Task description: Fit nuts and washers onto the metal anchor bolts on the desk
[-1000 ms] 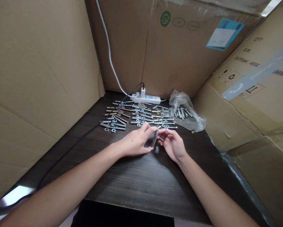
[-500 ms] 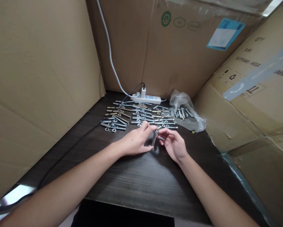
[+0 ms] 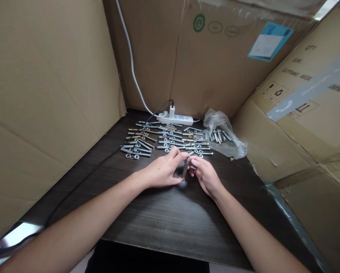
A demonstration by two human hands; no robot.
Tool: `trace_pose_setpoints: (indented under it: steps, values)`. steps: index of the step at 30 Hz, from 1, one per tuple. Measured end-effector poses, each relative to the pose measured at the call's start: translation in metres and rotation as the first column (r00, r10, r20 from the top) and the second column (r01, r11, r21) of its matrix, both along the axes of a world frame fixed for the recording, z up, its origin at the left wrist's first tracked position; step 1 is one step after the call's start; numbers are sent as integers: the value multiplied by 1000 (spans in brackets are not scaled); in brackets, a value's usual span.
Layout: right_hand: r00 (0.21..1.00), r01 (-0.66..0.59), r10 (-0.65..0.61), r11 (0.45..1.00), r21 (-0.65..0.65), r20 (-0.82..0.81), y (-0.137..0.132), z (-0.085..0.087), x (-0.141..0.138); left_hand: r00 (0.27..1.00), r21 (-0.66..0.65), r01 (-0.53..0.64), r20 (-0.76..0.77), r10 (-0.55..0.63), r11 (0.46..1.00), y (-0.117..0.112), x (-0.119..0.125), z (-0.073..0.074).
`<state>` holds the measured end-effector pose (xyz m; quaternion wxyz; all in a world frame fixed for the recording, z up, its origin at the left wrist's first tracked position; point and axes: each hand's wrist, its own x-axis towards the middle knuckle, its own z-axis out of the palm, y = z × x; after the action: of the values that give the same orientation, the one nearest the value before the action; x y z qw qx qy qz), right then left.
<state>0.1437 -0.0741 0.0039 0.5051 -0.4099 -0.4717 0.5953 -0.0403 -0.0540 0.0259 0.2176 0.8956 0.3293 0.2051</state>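
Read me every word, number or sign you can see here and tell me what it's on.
"QTY": right cardboard box.
"G.W.": same box.
"CUT(MM) 465X": same box.
Recycling sign: same box.
Blue label and round stamps on back box: too small to read.

Silver bolt (image 3: 185, 167), dark wood-grain table (image 3: 164, 216)

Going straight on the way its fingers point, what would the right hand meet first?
The bolt held upright by the left hand; the right hand seems to be touching its top.
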Motion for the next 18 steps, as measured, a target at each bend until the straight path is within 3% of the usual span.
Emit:
trace_pose_setpoints:
  steps: [5,10,18]
  values:
    - [994,46,-50,998,48,93,1,-1,0,1000,4,-9,9,9,1000,-2,1,0]
    - [989,143,-144,988,58,18,2,2,3,996,-15,-92,3,92,996,-2,0,2]
    - [986,167,-166,984,59,-20,1,2,0,999,1,42,-26,-42,999,6,2,-3]
